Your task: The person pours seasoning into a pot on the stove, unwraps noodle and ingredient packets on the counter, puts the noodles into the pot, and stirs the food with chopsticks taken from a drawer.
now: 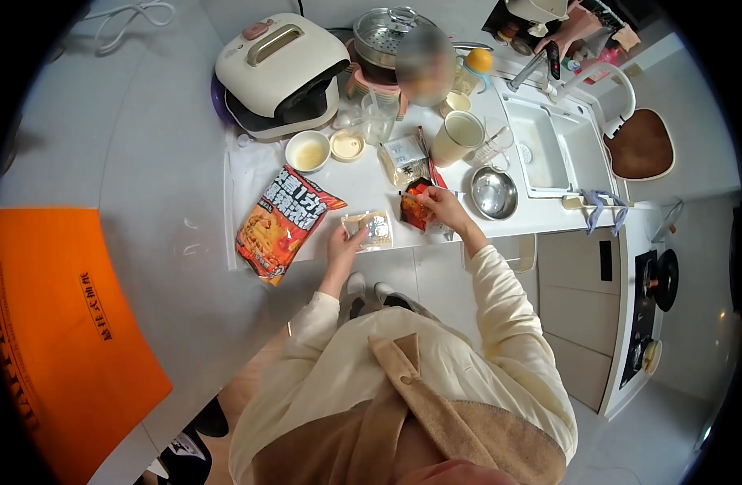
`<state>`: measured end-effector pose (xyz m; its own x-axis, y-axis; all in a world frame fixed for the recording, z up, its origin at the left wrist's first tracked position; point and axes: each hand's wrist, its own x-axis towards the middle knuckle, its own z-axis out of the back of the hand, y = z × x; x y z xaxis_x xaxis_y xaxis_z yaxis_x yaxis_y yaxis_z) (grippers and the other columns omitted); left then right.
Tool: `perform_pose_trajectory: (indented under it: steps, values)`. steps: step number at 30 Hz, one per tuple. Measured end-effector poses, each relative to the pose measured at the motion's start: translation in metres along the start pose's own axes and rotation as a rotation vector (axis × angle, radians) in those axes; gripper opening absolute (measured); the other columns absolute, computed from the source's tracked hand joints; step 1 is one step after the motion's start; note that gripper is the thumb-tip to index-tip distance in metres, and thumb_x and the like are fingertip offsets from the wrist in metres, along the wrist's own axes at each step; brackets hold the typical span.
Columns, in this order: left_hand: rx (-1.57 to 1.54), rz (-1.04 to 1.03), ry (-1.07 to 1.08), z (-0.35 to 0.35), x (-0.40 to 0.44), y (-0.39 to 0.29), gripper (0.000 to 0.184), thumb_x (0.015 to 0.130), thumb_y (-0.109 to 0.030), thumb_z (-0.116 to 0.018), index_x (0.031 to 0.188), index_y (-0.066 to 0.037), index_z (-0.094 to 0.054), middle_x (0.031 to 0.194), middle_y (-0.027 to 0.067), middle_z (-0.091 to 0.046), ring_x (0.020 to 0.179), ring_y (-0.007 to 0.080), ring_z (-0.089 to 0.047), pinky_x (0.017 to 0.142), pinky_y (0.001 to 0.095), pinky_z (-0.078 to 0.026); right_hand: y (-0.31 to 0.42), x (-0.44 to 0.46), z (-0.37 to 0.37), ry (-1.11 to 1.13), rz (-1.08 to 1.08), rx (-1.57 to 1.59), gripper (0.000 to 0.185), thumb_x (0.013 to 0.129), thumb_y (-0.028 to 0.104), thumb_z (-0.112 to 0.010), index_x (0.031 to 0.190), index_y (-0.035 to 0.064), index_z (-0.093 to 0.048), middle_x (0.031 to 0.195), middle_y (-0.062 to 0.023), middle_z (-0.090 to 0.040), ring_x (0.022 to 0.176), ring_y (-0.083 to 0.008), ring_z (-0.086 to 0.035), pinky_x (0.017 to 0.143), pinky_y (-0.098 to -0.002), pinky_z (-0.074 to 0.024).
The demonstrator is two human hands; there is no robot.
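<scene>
My left hand (343, 246) is closed on the edge of a clear packet (376, 229) with pale contents, at the counter's front edge. To its right, my right hand (445, 208) pinches at the top of a small red and black packet (415, 212). A thin greyish strip shows by those fingertips, too small to make out. Left of my left hand lies a large red and orange snack-style bag (279, 225) with bold white lettering. Behind the red packet is a clear bag (404, 159) with a white label. A metal bowl (494, 194) stands right of my right hand.
Along the back are a cream cooking appliance (280, 69), a steamer pot (379, 44) and a clear cup (379, 121). A white bowl (308, 151) holds pale liquid. A tall cream cup (457, 137) stands near the double sink (535, 145). An orange mat (72, 339) lies left.
</scene>
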<state>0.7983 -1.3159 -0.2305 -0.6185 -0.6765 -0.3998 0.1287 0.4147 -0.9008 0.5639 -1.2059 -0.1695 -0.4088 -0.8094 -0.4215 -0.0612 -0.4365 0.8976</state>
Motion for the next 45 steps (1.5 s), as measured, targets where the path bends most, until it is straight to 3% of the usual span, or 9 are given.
perform_pose_trajectory:
  steps: [3,6,7,10,18,22,42,43,45]
  values:
    - [0.141,-0.166,-0.049,0.001,0.003,0.016,0.033,0.078,-0.008,-0.067,0.106,0.001,-0.052,0.094,0.0056,-0.063,0.080,0.0124,-0.059,0.071,0.0256,-0.048,-0.022,0.018,-0.005,0.024,0.055,-0.023,0.019,0.087,0.021,-0.057,0.085,0.0023,-0.060,0.074,-0.0046,-0.058,0.063,-0.0172,-0.059,0.055,-0.0298,-0.0493]
    - [0.320,-0.277,-0.104,-0.007,-0.004,0.008,0.045,0.076,-0.005,-0.069,0.114,0.004,-0.047,0.097,0.0111,-0.061,0.085,0.0198,-0.059,0.075,0.0290,-0.047,-0.022,0.030,-0.019,-0.403,0.516,-0.771,0.014,0.080,0.017,-0.061,0.089,0.0054,-0.062,0.085,-0.0080,-0.061,0.073,-0.0255,-0.059,0.066,-0.0364,-0.0494]
    - [0.392,-0.292,-0.119,-0.009,-0.005,0.004,0.050,0.075,-0.005,-0.069,0.117,0.005,-0.044,0.100,0.0134,-0.059,0.088,0.0227,-0.059,0.077,0.0303,-0.047,-0.008,0.027,-0.023,-0.408,0.423,-0.823,0.026,0.072,0.014,-0.063,0.098,0.0108,-0.062,0.099,-0.0071,-0.060,0.089,-0.0280,-0.055,0.083,-0.0417,-0.0435]
    - [0.724,-0.483,-0.230,-0.015,-0.006,0.001,0.065,0.073,-0.006,-0.069,0.127,0.005,-0.035,0.110,0.0198,-0.050,0.098,0.0302,-0.054,0.084,0.0336,-0.044,-0.008,0.045,-0.022,-0.500,0.727,-1.321,0.036,0.070,0.013,-0.063,0.105,0.0138,-0.058,0.101,-0.0039,-0.058,0.099,-0.0231,-0.051,0.089,-0.0418,-0.0383]
    - [0.969,-0.682,-0.258,-0.011,-0.007,-0.003,0.069,0.074,-0.013,-0.068,0.132,-0.001,-0.033,0.127,0.0185,-0.036,0.117,0.0359,-0.037,0.097,0.0425,-0.032,0.004,0.079,0.000,-0.070,0.887,-1.829,0.030,0.077,0.017,-0.052,0.104,0.0045,-0.057,0.101,-0.0052,-0.059,0.098,-0.0171,-0.051,0.089,-0.0311,-0.0348]
    - [1.037,-0.695,-0.263,-0.008,-0.011,-0.004,0.067,0.074,-0.017,-0.068,0.131,-0.003,-0.035,0.129,0.0157,-0.035,0.121,0.0349,-0.033,0.098,0.0454,-0.028,0.025,0.081,0.012,-0.178,1.144,-1.614,0.028,0.072,0.016,-0.058,0.096,0.0037,-0.059,0.090,-0.0049,-0.061,0.085,-0.0185,-0.056,0.081,-0.0294,-0.0400]
    - [0.611,-0.854,-0.120,-0.037,0.029,-0.088,0.081,0.072,-0.017,-0.071,0.135,0.000,-0.024,0.139,0.0213,-0.025,0.128,0.0373,-0.026,0.104,0.0424,-0.026,0.085,0.044,-0.005,-0.404,0.866,-0.794,0.014,0.083,0.020,-0.059,0.088,0.0104,-0.067,0.083,-0.0033,-0.064,0.081,-0.0170,-0.057,0.080,-0.0273,-0.0349]
    - [0.685,-0.969,-0.210,-0.041,0.032,-0.103,0.076,0.069,-0.018,-0.074,0.130,0.002,-0.032,0.130,0.0223,-0.038,0.121,0.0327,-0.038,0.098,0.0379,-0.034,0.089,0.043,-0.007,-0.354,0.823,-0.757,0.014,0.083,0.020,-0.059,0.088,0.0099,-0.067,0.083,-0.0028,-0.065,0.080,-0.0167,-0.056,0.080,-0.0277,-0.0359]
    - [0.505,-0.723,0.048,-0.044,0.050,-0.119,0.065,0.069,-0.016,-0.074,0.122,0.003,-0.041,0.116,0.0200,-0.050,0.107,0.0275,-0.050,0.089,0.0342,-0.041,0.093,0.040,-0.009,-0.258,0.729,-0.680,0.015,0.084,0.020,-0.059,0.089,0.0089,-0.067,0.083,-0.0020,-0.065,0.079,-0.0160,-0.056,0.081,-0.0286,-0.0378]
